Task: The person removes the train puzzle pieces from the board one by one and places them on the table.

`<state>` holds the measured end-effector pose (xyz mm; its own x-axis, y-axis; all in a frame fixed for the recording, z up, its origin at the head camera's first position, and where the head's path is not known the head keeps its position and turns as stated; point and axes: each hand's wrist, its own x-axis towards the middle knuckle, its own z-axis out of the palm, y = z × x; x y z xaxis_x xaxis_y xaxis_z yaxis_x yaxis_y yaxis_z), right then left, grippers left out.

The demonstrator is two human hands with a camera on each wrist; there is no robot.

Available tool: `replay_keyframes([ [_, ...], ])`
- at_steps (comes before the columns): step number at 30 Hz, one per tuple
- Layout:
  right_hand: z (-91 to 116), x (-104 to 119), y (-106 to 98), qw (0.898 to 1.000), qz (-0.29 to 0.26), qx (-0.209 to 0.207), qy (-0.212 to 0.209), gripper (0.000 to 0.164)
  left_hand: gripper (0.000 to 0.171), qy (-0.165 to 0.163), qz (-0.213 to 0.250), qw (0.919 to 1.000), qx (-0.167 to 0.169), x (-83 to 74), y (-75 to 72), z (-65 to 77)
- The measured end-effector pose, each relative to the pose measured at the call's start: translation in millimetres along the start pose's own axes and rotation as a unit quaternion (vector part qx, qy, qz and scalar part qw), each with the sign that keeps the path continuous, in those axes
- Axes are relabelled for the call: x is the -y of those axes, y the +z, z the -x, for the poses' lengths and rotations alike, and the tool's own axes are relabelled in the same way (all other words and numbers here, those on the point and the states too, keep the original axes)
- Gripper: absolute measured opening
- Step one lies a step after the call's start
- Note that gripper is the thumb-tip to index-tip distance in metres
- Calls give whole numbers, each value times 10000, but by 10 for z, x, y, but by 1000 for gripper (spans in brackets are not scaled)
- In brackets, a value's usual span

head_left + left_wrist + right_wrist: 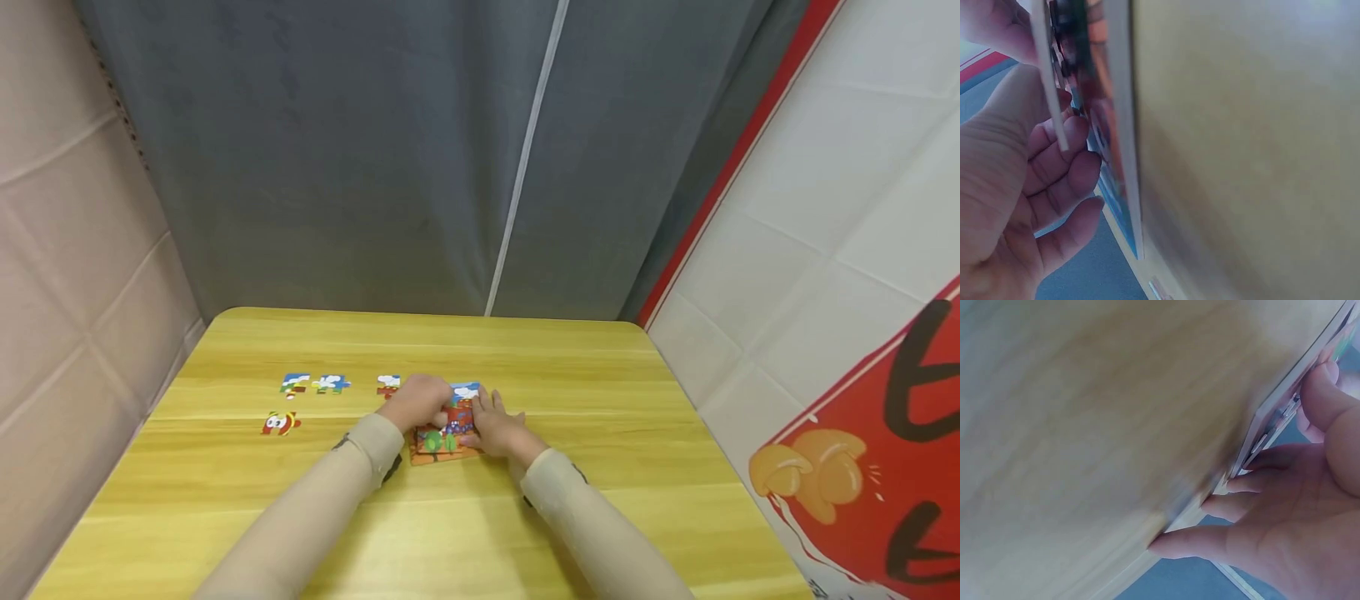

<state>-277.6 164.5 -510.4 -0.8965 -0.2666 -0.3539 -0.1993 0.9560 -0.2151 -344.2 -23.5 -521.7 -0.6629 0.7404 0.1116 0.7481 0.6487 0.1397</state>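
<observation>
A small colourful jigsaw puzzle (461, 417) lies on its board (427, 458), between the two hands. My left hand (422, 402) reaches over its left side and pinches a jigsaw piece (1054, 94), seen edge-on in the left wrist view with fingers curled beneath it. The board's edge (1124, 125) runs close beside those fingertips. My right hand (497, 427) rests along the right side, its fingers spread and extended. In the right wrist view, several fingertips (1166, 542) touch the table past the board, and the thumb (1322, 381) lies over the puzzle.
On the yellow wooden table (600, 467), loose jigsaw pieces lie to the left: a blue-and-green one (295, 382), a cloud one (331, 383), a red one with eyes (281, 423) and a white-and-red one (387, 384) near the left hand. A grey curtain (375, 167) hangs behind.
</observation>
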Motion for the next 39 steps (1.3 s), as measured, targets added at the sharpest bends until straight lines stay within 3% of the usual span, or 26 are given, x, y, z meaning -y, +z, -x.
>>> replay_keyframes([
  [7,-15,-7,18,10000,49,-11,18,92,36,-311,411,9976,467,-1,-56,-26],
  [16,-24,-17,32,9996,-205,-201,23,93,38,-521,769,9943,528,-12,-124,-9],
  [22,-13,-23,11,9975,-613,-348,-38,94,41,-952,1613,9774,977,24,-137,-19],
  [27,-30,-17,5,9967,-699,-415,-54,93,43,-1203,1885,9668,1239,86,-141,-26],
  [32,-58,-26,15,9968,-678,-411,-83,95,41,-958,1855,9706,1195,104,-166,-39],
  [39,-51,-9,-7,9975,-627,-333,-62,93,18,-737,1821,9765,888,58,-231,-26],
])
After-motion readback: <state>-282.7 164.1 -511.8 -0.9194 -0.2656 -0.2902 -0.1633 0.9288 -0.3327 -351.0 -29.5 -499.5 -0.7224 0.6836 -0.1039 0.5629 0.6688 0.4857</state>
